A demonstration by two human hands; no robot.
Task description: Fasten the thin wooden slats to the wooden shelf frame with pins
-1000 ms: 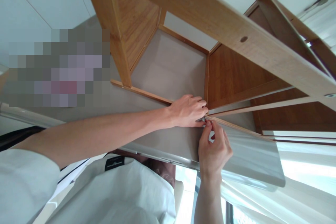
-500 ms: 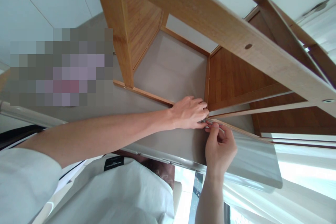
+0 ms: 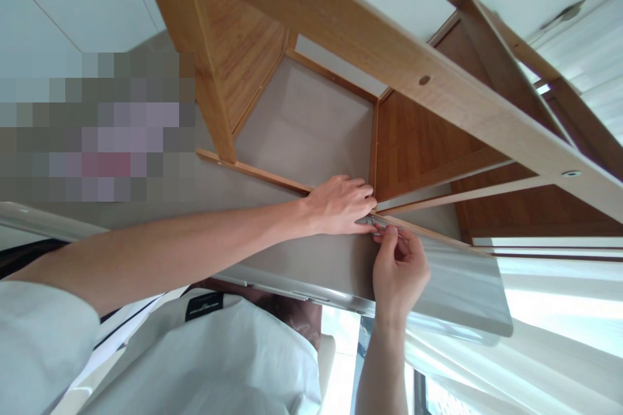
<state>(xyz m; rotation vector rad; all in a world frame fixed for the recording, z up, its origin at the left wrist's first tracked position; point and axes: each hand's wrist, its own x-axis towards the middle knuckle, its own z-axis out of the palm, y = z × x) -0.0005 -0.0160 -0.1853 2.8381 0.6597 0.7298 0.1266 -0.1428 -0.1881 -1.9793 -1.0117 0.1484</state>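
Note:
A brown wooden frame (image 3: 263,175) with slatted panels stands on a grey tabletop (image 3: 292,256). My left hand (image 3: 338,204) reaches in from the left, palm down, its fingers bent over the front corner where the low rails meet. Just right of it, my right hand (image 3: 402,269) is closed in a pinch on a thin grey metal piece (image 3: 392,229) lying along the front rail. The kind of metal piece is too small to tell, and its end is partly hidden by my fingers. The fingertips of both hands almost meet at the corner.
A thick wooden beam (image 3: 341,19) crosses above my hands from upper left to right. A brown panel (image 3: 418,142) rises behind the corner. The tabletop's rounded edge ends at right, near white curtains (image 3: 559,350). A pixelated patch covers the left side.
The view has shifted slightly, so the frame and both hands appear a little further left. Both hands keep nearly the same place at the corner.

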